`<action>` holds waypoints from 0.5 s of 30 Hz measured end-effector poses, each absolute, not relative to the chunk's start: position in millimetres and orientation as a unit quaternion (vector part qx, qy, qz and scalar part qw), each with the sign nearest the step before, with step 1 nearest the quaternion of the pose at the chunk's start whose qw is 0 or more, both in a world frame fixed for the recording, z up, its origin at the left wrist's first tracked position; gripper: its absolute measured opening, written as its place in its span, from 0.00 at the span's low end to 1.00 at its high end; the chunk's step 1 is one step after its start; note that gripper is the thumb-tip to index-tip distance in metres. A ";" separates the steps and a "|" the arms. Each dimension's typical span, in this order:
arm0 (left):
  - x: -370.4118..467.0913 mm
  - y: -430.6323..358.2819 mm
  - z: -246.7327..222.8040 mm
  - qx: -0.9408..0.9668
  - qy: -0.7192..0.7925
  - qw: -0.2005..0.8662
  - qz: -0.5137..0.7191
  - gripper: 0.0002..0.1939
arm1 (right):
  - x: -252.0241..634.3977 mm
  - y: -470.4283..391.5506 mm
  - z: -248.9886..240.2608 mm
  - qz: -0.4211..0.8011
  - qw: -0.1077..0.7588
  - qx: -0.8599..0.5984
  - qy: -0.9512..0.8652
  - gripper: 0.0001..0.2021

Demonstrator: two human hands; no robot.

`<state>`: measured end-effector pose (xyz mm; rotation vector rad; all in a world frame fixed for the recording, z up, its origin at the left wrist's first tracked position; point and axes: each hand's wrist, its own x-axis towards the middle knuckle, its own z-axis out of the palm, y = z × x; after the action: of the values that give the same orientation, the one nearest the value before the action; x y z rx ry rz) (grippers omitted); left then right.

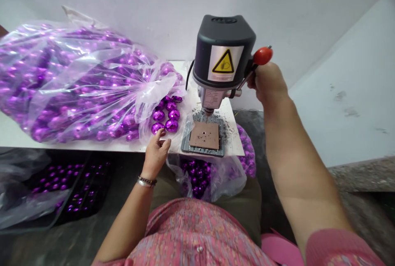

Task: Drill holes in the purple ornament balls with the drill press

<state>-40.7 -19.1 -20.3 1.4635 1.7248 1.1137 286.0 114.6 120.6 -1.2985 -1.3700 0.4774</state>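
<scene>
My left hand [156, 155] is at the table's front edge, thumb and index finger apart, the index fingertip at a shiny purple faceted bead [158, 128]. Beside it lies another purple bead [171, 125], with several more behind, at the mouth of a clear plastic bag. My right hand [268, 80] is closed at the lever of a small black drill press [226, 31], just below its red knob [263, 55]; its fingers are partly hidden. Under the drill bit a brown board [204, 135] with a small hole lies on the grey base plate [185, 144]. No bead sits on the board.
A large clear bag of purple beads [77, 81] covers the left of the white table [92, 146]. Dark shavings [228, 128] surround the base. Below hangs an open bag of purple beads [197, 175]. A dark crate [83, 194] with beads stands at lower left.
</scene>
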 end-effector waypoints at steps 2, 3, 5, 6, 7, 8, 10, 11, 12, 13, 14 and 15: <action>-42.6 -20.4 -20.6 0.555 0.649 0.304 0.421 0.28 | 284.4 107.9 122.7 0.219 0.549 -0.571 -0.570 0.23; -43.5 -20.9 -20.9 0.555 0.649 0.305 0.422 0.28 | 283.4 104.6 123.5 0.218 0.545 -0.579 -0.566 0.21; -45.3 -21.8 -21.4 0.553 0.649 0.308 0.423 0.28 | 281.6 99.8 123.8 0.201 0.548 -0.584 -0.564 0.20; -46.0 -22.2 -21.6 0.551 0.650 0.309 0.423 0.29 | 280.9 98.7 123.5 0.190 0.551 -0.584 -0.565 0.20; -46.5 -22.7 -21.7 0.548 0.651 0.308 0.425 0.29 | 280.5 98.3 123.0 0.181 0.555 -0.582 -0.567 0.21; -46.7 -23.2 -21.7 0.545 0.653 0.308 0.426 0.30 | 280.5 98.6 122.5 0.173 0.558 -0.579 -0.569 0.22; -46.5 -24.6 -21.5 0.541 0.656 0.309 0.427 0.31 | 281.5 100.1 121.7 0.159 0.566 -0.574 -0.570 0.23; -46.1 -25.6 -21.4 0.540 0.654 0.311 0.428 0.31 | 282.3 100.7 121.1 0.154 0.569 -0.574 -0.569 0.24; -45.5 -26.8 -21.6 0.542 0.652 0.313 0.428 0.30 | 283.1 100.8 119.8 0.153 0.572 -0.575 -0.565 0.24; -44.8 -28.0 -21.9 0.544 0.649 0.315 0.428 0.30 | 283.7 100.1 117.4 0.156 0.573 -0.578 -0.560 0.23; -44.0 -29.3 -22.5 0.548 0.646 0.316 0.427 0.29 | 283.8 98.3 113.3 0.160 0.575 -0.581 -0.552 0.23; -43.2 -30.5 -23.3 0.551 0.644 0.317 0.425 0.28 | 283.0 95.1 107.0 0.165 0.578 -0.587 -0.542 0.22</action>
<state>-43.2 -30.5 -23.3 1.4507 1.6943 1.1192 283.0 95.1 107.0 -1.3736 -1.2688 0.3854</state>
